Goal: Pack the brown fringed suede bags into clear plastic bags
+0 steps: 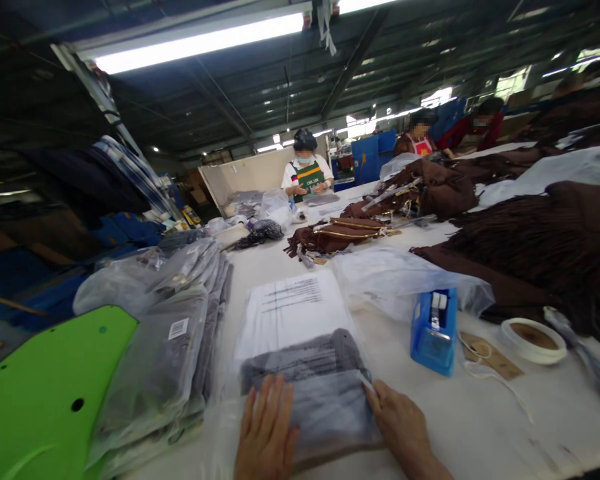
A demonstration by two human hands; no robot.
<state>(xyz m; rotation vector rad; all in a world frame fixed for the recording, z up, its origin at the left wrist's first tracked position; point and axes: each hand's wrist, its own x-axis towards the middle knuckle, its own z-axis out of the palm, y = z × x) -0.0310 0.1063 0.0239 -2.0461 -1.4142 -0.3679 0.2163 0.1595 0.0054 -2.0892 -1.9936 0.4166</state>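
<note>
In front of me lies a clear plastic bag (290,300) with a dark grey folded item (325,350) inside its near part. Printed lines show on the bag's pale far half. My left hand (267,427) rests flat on the bag's near left, fingers stretched out. At the bag's right edge, my right hand (400,420) pinches the plastic between thumb and fingers. A blue tape dispenser (434,332) stands on the table to the right of the bag.
To the left is a stack of bagged grey items (155,360) beside a green panel (45,393). Brown fringed cloth goods (555,247) cover the right side. A tape roll (533,340) and a brown tag (495,357) lie at right. A co-worker (307,170) stands across the table.
</note>
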